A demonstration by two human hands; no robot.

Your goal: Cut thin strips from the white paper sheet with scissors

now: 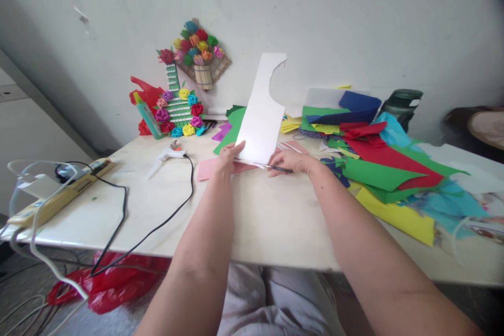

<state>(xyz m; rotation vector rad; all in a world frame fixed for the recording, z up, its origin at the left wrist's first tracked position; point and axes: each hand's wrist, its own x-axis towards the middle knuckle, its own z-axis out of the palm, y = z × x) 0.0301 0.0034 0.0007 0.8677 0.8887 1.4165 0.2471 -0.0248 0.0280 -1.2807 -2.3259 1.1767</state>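
A tall white card (258,126) with a curved bite cut from its right side tilts up over the table. My left hand (227,159) pinches its lower left corner, thumb on the front. At the lower right corner, my right hand (289,161) is closed on a slim dark-handled tool (280,169). A thin silvery strip runs along the card's bottom edge from the tool towards my left hand; whether it is a blade or a paper edge I cannot tell. Pink paper (207,169) lies under and beside my left hand.
Left are a white glue gun (171,153) with its black cord, a yellow power strip (59,194) and a green glue bottle (147,115). A flower-decked paper guitar (179,107) leans behind. Coloured sheets (381,173) pile up right, near a dark bottle (400,107).
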